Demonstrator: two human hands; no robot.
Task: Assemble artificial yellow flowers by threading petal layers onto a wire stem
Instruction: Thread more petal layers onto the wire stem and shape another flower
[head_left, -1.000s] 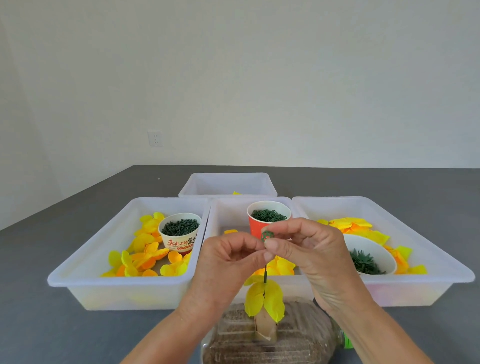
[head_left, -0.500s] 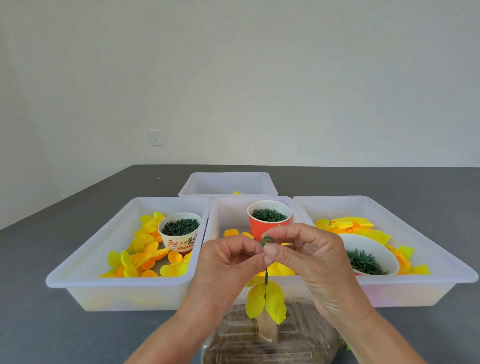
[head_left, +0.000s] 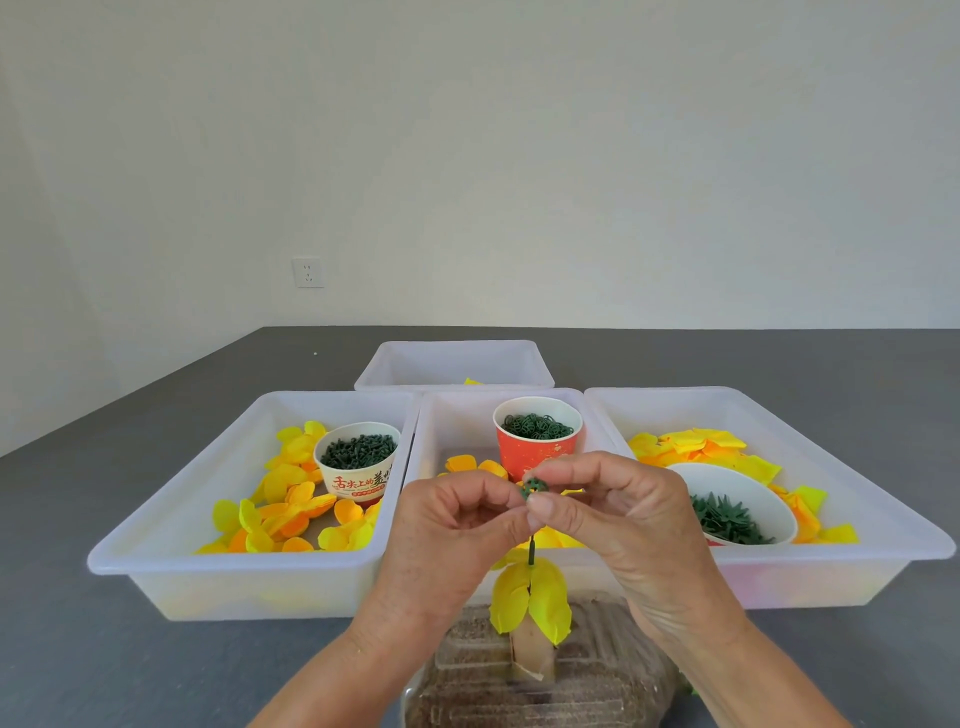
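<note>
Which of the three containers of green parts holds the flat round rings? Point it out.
The red paper cup in the middle tray. The printed white cup in the left tray holds short pegs; the white bowl on the right holds spiky leaf-like pieces.

Over the last second both hands have crept a little higher in the middle of the frame, so the small green ring (head_left: 534, 488) pinched by the right hand (head_left: 618, 525) now sits lower against the red cup (head_left: 537, 439) than before. The left hand (head_left: 457, 530) has kept its pinch on the green stem (head_left: 531, 552) just under the ring. The yellow petals (head_left: 530, 597) below seem to have lifted slightly, though the camera may simply have shifted.
</note>
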